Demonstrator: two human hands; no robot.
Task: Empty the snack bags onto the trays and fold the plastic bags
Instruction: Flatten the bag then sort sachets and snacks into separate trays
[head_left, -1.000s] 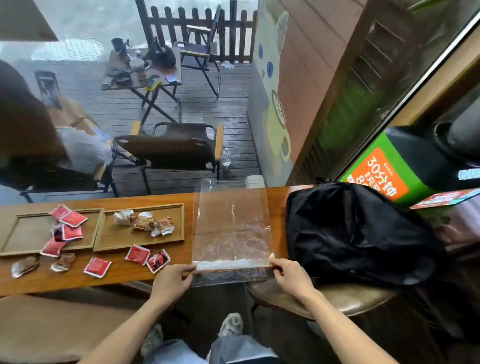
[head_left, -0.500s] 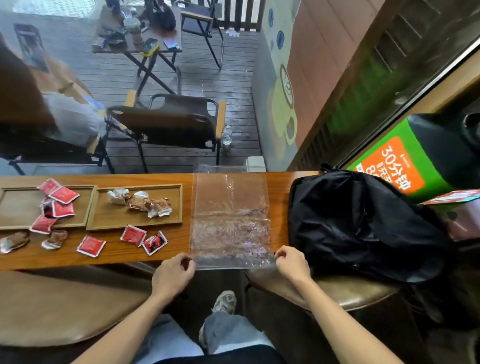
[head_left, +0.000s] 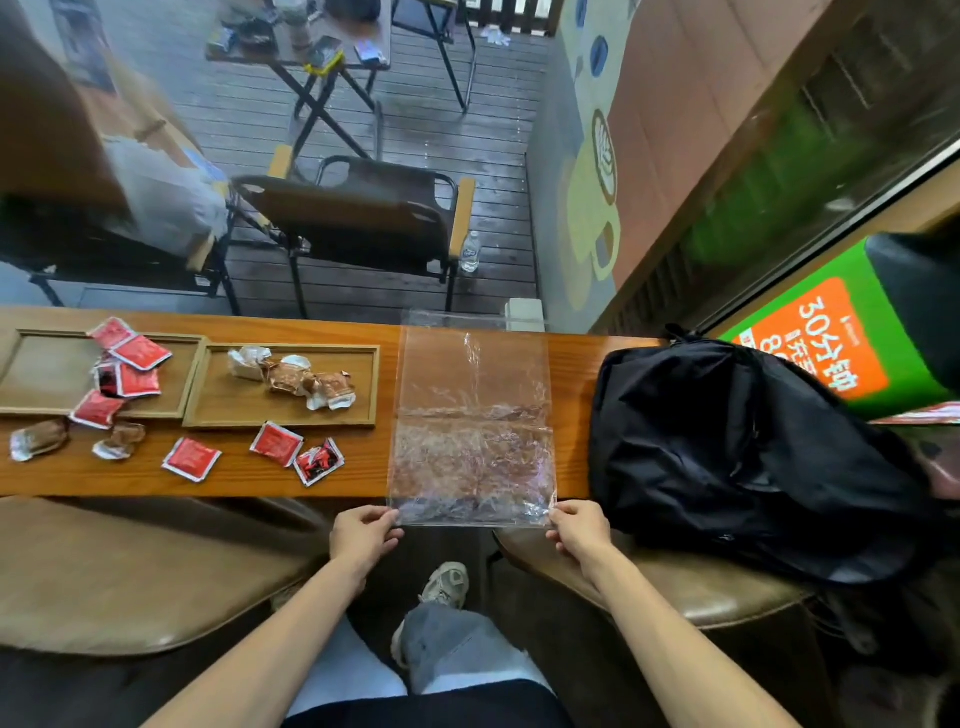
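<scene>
Clear plastic, crinkled and empty, the plastic bag (head_left: 472, 426) lies flat across the wooden bench (head_left: 234, 475), its long axis running straight away from me, its near edge hanging just over the bench's front lip. I have that near edge pinched at both corners: my left hand (head_left: 363, 538) on the left corner, my right hand (head_left: 579, 532) on the right, fingers closed on the film, the two about equally close. A faint crease crosses the bag near its middle. As I judge it, the fold comes next, and it turns on that axis: the near edge has to travel forward, away from me, to meet the far edge by the window, both corners kept level. Left of the bag sit the two wooden trays (head_left: 288, 415), one with brown snack packets (head_left: 306, 382), the other with red ones (head_left: 136, 366); several packets lie loose on the bench. A black backpack (head_left: 748, 447) rests just to the right.
</scene>
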